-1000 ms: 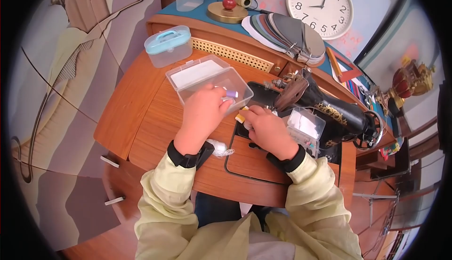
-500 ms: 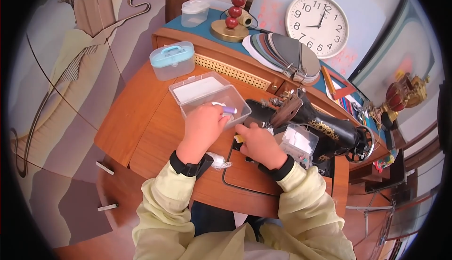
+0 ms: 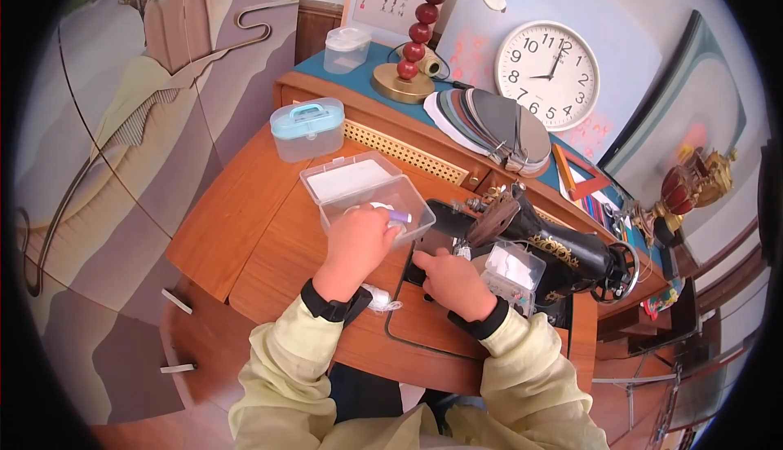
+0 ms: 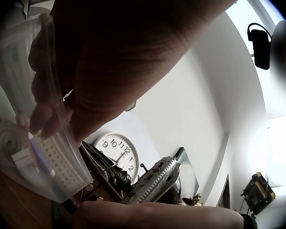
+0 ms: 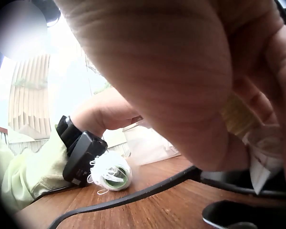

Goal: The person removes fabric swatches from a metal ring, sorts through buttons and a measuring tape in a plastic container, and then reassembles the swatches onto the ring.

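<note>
My left hand [image 3: 356,242] reaches into an open clear plastic box [image 3: 424,223]. Its curled fingertips are at one end of a purple thread spool [image 3: 400,216], which shows through the box wall in the left wrist view, beside a pale round roll [image 4: 8,140]. Just right of the box, over the sewing machine bed, my right hand [image 3: 458,284] holds a yellow thread spool [image 5: 237,114] between thumb and fingers. Most of that spool is hidden in the head view; its whitish end [image 5: 267,142] shows in the right wrist view. A white ball of thread [image 5: 113,172] lies between the wrists.
A black sewing machine [image 3: 555,246] stands right of my hands, with a small clear case [image 3: 514,269] beside it. A blue-lidded box [image 3: 307,132] sits back left. On the shelf behind are a lamp [image 3: 418,50], insole-shaped sheets [image 3: 497,128] and a clock [image 3: 546,75].
The head view has tilted up, so everything sits lower. My right hand has turned, and the yellow spool seen in it earlier is now hidden there. My left hand stays in the box.
</note>
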Available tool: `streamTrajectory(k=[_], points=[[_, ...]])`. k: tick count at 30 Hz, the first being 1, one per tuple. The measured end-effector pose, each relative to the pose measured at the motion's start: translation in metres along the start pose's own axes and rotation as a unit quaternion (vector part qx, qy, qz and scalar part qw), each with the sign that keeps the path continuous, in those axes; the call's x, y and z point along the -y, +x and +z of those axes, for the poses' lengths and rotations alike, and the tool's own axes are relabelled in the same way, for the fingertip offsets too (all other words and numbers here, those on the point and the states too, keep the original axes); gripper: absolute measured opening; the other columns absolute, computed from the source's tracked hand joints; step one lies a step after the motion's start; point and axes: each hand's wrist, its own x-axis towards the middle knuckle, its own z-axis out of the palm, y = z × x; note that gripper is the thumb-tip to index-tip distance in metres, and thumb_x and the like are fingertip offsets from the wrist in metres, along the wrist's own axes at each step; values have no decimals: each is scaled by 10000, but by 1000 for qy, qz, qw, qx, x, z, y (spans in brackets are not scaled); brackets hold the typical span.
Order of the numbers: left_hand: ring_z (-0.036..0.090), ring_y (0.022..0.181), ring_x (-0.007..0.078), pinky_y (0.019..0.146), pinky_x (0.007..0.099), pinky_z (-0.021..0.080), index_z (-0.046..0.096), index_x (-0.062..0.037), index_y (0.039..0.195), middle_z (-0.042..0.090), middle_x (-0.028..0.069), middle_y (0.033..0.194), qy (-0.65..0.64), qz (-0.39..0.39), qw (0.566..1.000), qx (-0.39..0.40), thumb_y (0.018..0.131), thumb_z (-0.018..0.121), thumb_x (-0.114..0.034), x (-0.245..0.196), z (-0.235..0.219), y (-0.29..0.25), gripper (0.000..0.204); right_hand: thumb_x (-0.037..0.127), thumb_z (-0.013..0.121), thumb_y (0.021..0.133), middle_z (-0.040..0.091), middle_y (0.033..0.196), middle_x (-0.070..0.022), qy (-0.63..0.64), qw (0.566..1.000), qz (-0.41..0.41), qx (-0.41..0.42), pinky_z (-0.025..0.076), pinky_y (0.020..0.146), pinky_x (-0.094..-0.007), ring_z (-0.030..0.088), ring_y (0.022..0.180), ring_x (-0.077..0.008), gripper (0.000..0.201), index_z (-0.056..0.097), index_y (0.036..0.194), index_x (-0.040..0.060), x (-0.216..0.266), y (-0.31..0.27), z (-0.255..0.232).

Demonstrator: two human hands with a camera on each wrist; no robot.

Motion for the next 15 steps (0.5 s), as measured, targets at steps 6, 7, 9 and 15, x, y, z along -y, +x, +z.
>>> streamTrajectory(k=[6,7,9,15], points=[[639,714,308,620,414,506,689,-69,816,646,110,770,11,-26,1000,11,793,714,-258,1,2,1,192,10,625,708,548,806,-189,82,996,-21,-38,497,631,-457,598,723,-400,175,553,860,57,-6,0,4],[640,713,308,620,413,507,689,-68,816,647,110,767,13,-23,1000,5,791,715,-257,1,2,1,192,6,622,712,545,811,-187,102,993,-22,-56,495,632,-458,596,727,-401,165,548,850,55,-6,1,2],[641,712,308,620,411,508,688,-66,817,649,108,760,19,-19,1000,-9,788,718,-253,3,2,1,192,-2,616,718,540,821,-182,142,985,-26,-94,491,633,-460,591,734,-402,147,537,829,53,-7,5,-1],[652,742,310,631,415,513,689,-64,819,660,119,777,28,-49,998,-3,786,719,-244,1,1,3,186,17,627,774,547,883,-171,192,943,-99,-252,499,681,-440,583,785,-402,184,563,944,50,3,44,-39]])
